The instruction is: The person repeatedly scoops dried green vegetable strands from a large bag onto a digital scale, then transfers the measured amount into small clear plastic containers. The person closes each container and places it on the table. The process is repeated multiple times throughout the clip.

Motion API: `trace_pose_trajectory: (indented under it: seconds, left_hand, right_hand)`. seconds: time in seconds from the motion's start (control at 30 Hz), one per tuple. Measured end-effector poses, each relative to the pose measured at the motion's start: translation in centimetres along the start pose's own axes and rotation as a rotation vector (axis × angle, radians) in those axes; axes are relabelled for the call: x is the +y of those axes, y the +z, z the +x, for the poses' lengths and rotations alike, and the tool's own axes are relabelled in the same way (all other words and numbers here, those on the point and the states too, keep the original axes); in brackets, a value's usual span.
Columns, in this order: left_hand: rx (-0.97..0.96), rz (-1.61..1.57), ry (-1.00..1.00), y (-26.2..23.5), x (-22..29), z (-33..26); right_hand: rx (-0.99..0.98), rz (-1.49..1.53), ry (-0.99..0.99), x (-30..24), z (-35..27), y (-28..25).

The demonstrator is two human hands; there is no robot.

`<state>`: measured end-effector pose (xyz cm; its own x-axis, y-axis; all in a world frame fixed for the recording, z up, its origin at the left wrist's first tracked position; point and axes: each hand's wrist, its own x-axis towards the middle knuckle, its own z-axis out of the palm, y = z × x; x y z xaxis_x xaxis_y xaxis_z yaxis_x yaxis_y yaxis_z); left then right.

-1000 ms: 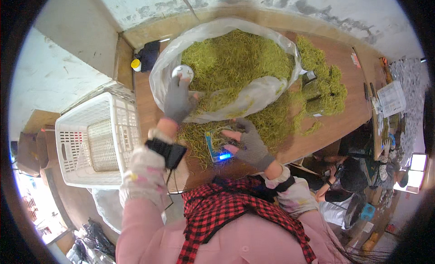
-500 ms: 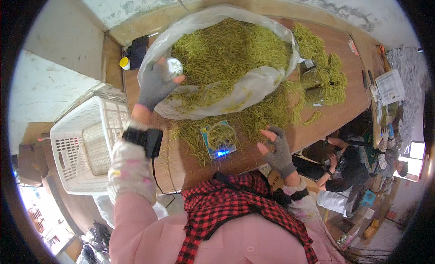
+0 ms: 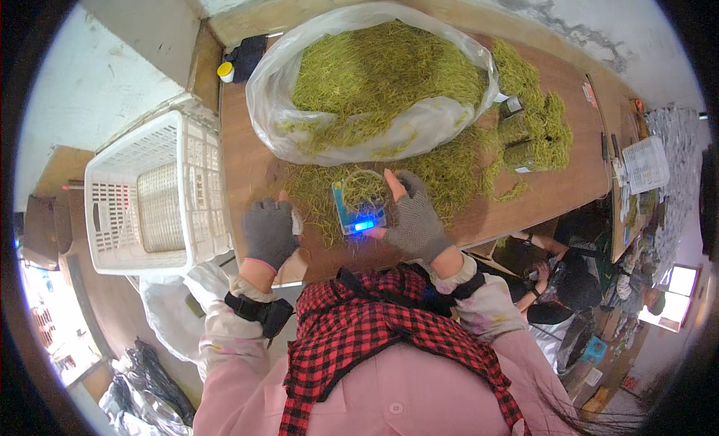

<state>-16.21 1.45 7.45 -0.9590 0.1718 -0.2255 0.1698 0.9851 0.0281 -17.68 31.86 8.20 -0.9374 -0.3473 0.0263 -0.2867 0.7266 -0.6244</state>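
Observation:
A small digital scale (image 3: 359,217) with a lit blue display sits on the wooden table (image 3: 247,174), and a round clear cup of green leaves (image 3: 365,187) stands on it. My right hand (image 3: 414,220), in a grey fingerless glove, rests beside the scale with its fingertips at the cup's rim. My gloved left hand (image 3: 269,231) lies palm down near the table's front edge, with a small white object (image 3: 296,222) showing under its fingers. Behind the scale a big clear plastic bag (image 3: 374,84) lies open, full of dried green leaves.
Loose leaves (image 3: 457,174) are spread over the table around the scale, with small filled jars (image 3: 518,129) at the right. A white plastic basket (image 3: 150,192) stands left of the table. A yellow-capped bottle (image 3: 225,70) is at the far left corner. Another person (image 3: 569,282) crouches at lower right.
My left hand has come down from the bag to the table's front edge. My right hand moved back up to the scale, which now carries a cup of leaves.

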Motion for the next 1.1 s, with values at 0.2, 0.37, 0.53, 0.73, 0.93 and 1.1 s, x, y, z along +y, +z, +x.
trace_pose_trajectory:
  seconds: [0.2,0.37,0.53,0.73,0.93,1.1]
  left_hand:
    - [-0.029,-0.038,-0.011,0.4,1.6,-0.5]
    - [0.006,-0.145,0.067,-0.3,2.3,-1.1]
    - [0.101,-0.418,0.094,0.5,3.2,-1.1]
    - [0.223,-0.613,0.075,0.5,4.5,0.0]
    - [0.137,-0.539,0.073,-1.7,5.3,0.8]
    - [0.412,-0.797,0.207,-0.7,6.3,3.3]
  right_hand:
    - [0.079,-0.026,-0.086,-0.1,2.7,1.9]
    - [0.148,0.01,-0.13,0.8,3.7,3.3]
    - [0.194,0.121,-0.235,1.7,3.9,4.2]
    - [0.237,0.036,-0.217,1.0,2.8,3.0]
    - [0.08,0.077,-0.002,2.6,0.8,1.1]
    - [0.004,0.171,-0.018,3.2,0.8,2.0]
